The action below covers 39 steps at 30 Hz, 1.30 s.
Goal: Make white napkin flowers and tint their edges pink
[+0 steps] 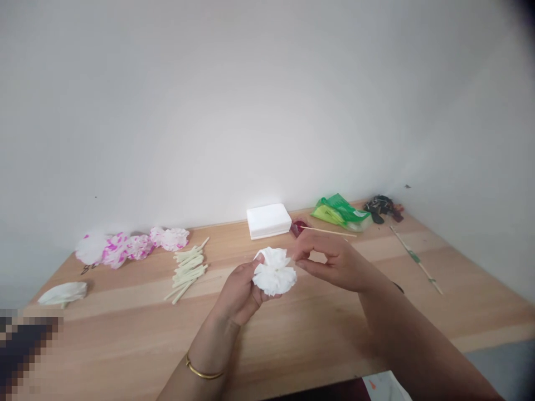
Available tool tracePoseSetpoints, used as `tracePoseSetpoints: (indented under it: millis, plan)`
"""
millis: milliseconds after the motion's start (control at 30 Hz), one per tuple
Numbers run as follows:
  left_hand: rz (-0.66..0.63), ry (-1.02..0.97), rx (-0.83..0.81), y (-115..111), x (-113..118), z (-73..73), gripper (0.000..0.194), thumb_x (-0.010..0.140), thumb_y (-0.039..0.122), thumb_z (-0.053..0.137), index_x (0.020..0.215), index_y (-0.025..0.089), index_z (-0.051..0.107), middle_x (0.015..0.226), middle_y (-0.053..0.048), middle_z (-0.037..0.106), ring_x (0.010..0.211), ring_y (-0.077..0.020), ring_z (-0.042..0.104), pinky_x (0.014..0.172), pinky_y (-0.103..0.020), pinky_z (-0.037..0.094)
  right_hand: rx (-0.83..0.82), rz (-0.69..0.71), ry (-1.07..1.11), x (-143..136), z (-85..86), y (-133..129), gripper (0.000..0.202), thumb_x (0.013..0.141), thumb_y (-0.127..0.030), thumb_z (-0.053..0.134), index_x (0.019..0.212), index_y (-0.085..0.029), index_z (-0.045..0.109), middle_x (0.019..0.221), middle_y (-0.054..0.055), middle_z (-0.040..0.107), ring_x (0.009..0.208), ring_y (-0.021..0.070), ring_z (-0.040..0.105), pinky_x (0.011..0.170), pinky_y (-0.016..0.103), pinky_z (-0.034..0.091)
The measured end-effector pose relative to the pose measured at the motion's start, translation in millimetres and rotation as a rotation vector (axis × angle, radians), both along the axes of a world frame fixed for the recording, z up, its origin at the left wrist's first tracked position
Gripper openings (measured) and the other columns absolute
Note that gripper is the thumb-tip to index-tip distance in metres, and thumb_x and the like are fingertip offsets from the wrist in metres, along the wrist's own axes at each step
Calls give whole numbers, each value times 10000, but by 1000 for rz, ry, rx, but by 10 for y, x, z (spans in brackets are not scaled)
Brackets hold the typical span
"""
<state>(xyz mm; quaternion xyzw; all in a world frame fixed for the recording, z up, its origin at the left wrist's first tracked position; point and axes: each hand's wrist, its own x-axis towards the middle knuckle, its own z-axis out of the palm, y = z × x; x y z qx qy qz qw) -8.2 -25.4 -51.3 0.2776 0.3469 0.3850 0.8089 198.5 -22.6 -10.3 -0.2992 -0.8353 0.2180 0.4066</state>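
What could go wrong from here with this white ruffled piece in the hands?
The white ruffled piece looks thin, so a firm pinch by the left hand might crush or tear its folds.
The right hand is at its edge, and a pull there could tear it.
Just beyond that hand, the thin stick reaches the dark red item; a backward knuckle might nudge it.

The left hand is raised with fingers curled and thumb uppermost, a thin gold bangle circling that forearm. The right hand hovers beside it, palm down, thumb and forefinger nearly meeting, its forearm slanting in from the lower right.
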Motion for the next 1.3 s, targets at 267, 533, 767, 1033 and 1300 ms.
tracePoseSetpoints:
  millis: [267,533,767,1033,1300]
  plan:
    - [-6,30,-9,-3,-13,-12,291,824,332,613,943,70,661,795,-125,688,636,-169,638,554,-276,540,131,33,-132,36,-40,8,128,869,-158,563,933,-208,661,874,46,628,813,147,573,729,296,473]
    - [-10,20,-4,-14,-2,-5,289,825,325,614,930,60,662,770,-125,690,634,-169,639,576,-275,542,105,20,-144,-20,-58,11,113,812,-101,553,818,-194,617,839,29,595,792,144,565,743,303,460]
    - [-34,30,-7,-8,-10,-3,309,831,334,608,986,71,655,771,-118,685,612,-157,629,538,-255,528,146,43,-155,11,-44,13,145,835,-121,548,913,-213,630,858,31,589,815,147,553,752,302,459]
    - [-40,31,1,-25,6,10,295,750,364,694,783,71,674,642,-74,639,511,-118,556,480,-227,461,102,39,-113,-26,-72,32,121,799,-97,569,815,-203,625,823,23,582,776,146,550,742,305,448]
    - [-50,36,41,-70,-8,4,380,676,405,752,532,97,582,466,-3,518,422,-84,458,437,-211,374,-185,2,-46,-106,-168,89,117,787,-103,590,722,-177,526,716,-11,536,694,123,495,648,253,425]
